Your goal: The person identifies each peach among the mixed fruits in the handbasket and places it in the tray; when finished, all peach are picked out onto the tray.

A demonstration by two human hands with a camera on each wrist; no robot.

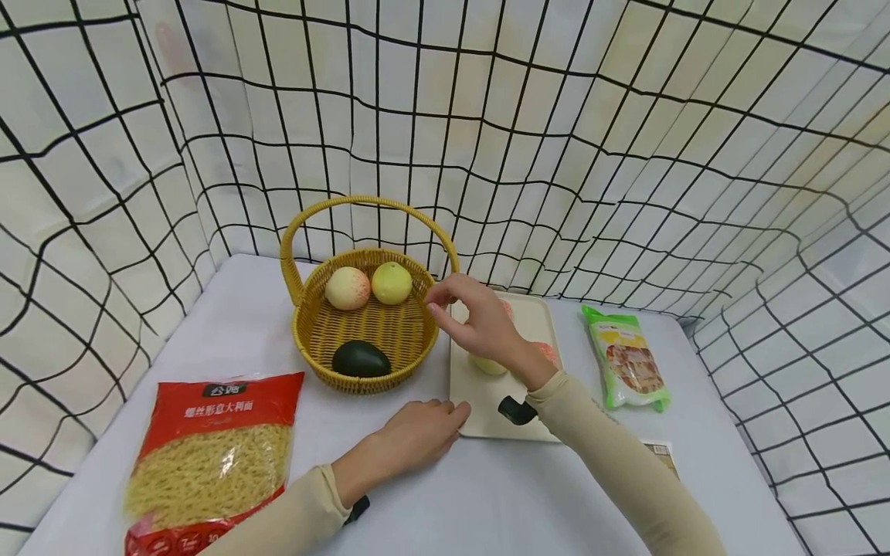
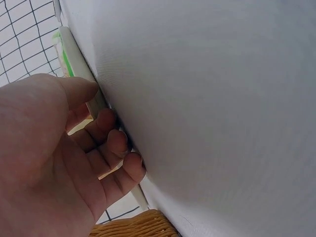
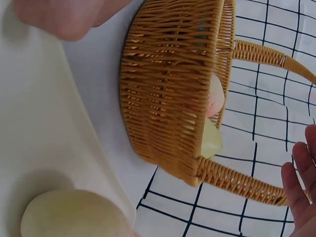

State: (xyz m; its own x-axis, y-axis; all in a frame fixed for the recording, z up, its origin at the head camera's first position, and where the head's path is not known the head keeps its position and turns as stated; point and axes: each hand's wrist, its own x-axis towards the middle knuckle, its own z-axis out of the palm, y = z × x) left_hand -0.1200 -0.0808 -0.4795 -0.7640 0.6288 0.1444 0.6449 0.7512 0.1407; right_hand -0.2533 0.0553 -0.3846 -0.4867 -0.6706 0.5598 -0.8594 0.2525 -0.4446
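My left hand [image 1: 424,429] grips the near-left corner of a cream tray [image 1: 480,413]; in the left wrist view its thumb and curled fingers lie along the tray's edge. My right hand [image 1: 483,320] hovers above the tray, beside the right foot of the wicker basket's handle [image 1: 368,201]. Its fingers are loosely bent, with nothing held. The yellow-brown wicker basket [image 1: 348,332] contains a peach [image 1: 348,288], a yellow-green round fruit [image 1: 392,283] and a dark green avocado [image 1: 361,359]. On the tray, a pale yellow-green fruit [image 3: 74,215] and pinkish fruits [image 1: 545,354] are partly hidden by my right hand and arm.
A red bag of spiral pasta [image 1: 215,455] lies at the front left. Right of the tray is a green-and-clear food packet [image 1: 627,359]. A small printed card [image 1: 662,455] shows beside my right sleeve. Grid-patterned cloth [image 1: 445,139] encloses the white table.
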